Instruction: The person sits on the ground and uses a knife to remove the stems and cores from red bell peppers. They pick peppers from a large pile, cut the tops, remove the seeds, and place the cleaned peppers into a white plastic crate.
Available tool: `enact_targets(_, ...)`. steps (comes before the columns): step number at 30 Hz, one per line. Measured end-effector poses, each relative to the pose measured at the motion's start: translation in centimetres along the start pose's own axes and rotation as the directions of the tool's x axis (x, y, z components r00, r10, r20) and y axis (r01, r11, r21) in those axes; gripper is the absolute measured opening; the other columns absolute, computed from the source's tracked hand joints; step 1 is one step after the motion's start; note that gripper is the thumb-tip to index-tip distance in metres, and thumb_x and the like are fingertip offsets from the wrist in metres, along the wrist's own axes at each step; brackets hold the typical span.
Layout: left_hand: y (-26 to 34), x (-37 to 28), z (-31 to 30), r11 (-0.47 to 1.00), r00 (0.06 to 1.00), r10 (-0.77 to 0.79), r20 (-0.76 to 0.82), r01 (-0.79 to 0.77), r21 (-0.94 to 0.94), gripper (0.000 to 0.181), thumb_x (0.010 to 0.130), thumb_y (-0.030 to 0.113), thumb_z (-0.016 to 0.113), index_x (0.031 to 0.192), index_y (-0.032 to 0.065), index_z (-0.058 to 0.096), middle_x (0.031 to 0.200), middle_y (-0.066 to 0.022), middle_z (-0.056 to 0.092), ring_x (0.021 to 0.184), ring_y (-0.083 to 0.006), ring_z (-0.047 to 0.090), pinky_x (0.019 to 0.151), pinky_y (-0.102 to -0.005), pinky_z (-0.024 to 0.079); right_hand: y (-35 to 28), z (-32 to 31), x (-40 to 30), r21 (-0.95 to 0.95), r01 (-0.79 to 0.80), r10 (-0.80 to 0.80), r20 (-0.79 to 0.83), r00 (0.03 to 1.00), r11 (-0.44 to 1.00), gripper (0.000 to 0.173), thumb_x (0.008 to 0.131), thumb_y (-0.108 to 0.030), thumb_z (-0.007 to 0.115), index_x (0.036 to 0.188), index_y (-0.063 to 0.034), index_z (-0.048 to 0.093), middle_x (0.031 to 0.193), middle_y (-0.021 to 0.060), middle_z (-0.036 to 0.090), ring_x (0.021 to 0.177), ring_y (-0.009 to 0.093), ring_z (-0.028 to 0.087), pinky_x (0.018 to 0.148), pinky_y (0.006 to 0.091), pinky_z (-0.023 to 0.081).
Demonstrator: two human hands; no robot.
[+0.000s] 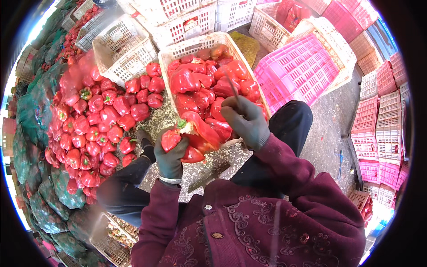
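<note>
My left hand, in a grey-green glove, grips a red bell pepper that is cut open, with its green stem and pale core showing. Gloved as well, my right hand is closed on a knife, whose thin blade points up and away from me over the crate. Below both hands stands a white plastic crate filled with red bell peppers, several of them split open. The knife's handle is hidden inside my fist.
A large heap of whole red peppers lies on the floor at left, beside green mesh sacks. An upturned pink crate rests right of the filled crate. Another white crate is beyond the heap. Stacked crates line the right side.
</note>
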State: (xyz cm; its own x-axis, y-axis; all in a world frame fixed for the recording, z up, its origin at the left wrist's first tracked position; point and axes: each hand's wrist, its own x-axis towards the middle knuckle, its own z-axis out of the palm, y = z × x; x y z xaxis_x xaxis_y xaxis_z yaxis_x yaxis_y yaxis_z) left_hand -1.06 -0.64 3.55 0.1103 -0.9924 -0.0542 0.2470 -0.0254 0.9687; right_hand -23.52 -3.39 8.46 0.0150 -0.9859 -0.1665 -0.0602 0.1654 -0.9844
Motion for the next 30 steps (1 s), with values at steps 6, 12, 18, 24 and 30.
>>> enact_targets(6,0.1,1.5,3.6,0.5,0.766,0.615,0.186,-0.562,0.659,0.047,0.076,0.006,0.073,0.119,-0.0004,0.056,0.106,-0.0141,0.062,0.092,-0.0272,0.063,0.083,-0.0373,0.051,0.0,3.0,-1.1,-0.146,0.135,-0.133,0.02,0.991,0.98,0.04,0.086,-0.032,0.07,0.11,-0.0011,0.061,0.088,0.013,0.068,0.086,0.013,0.068,0.071,0.0307,0.052)
enact_targets(12,-2.0,1.3,4.2,0.147,0.604,0.652,0.458,-0.693,0.706,0.064,0.07,0.015,0.076,0.127,-0.0012,0.051,0.114,-0.0157,0.06,0.095,-0.035,0.062,0.083,-0.0447,0.048,1.1,4.4,2.3,0.344,-0.089,0.116,-0.058,0.992,0.935,0.038,0.085,-0.034,0.073,0.097,-0.0005,0.06,0.076,0.0029,0.06,0.066,0.011,0.058,0.058,0.0275,0.048)
enact_targets(18,-2.3,2.1,4.6,0.211,0.605,0.624,0.495,-0.74,0.639,0.063,0.069,0.013,0.078,0.124,0.0,0.051,0.11,-0.0168,0.061,0.093,-0.037,0.063,0.079,-0.0445,0.05,1.2,1.8,4.7,0.464,-0.261,0.214,0.151,0.965,0.847,0.025,0.084,-0.02,0.073,0.09,-0.0022,0.056,0.068,0.0033,0.057,0.047,0.012,0.055,0.042,0.0259,0.045)
enact_targets(24,-1.8,2.4,5.8,0.324,0.664,0.562,0.493,-0.725,0.608,0.06,0.069,0.009,0.081,0.122,-0.0001,0.053,0.105,-0.0182,0.063,0.088,-0.0348,0.065,0.079,-0.0419,0.053,1.1,1.0,6.0,0.566,-0.289,0.188,0.23,0.955,0.772,0.021,0.08,-0.012,0.07,0.092,-0.002,0.058,0.069,0.006,0.058,0.04,0.016,0.054,0.037,0.0284,0.047)
enact_targets(30,-2.5,3.7,8.2,0.772,0.898,0.35,0.267,-0.437,0.461,0.038,0.078,0.002,0.077,0.109,0.0012,0.055,0.098,-0.0073,0.063,0.087,-0.0139,0.061,0.076,-0.0285,0.051,3.8,-0.3,7.3,0.635,-0.248,0.185,0.166,0.969,0.732,0.021,0.081,-0.011,0.069,0.098,-0.0006,0.061,0.073,0.0027,0.06,0.06,0.011,0.059,0.051,0.0256,0.05)
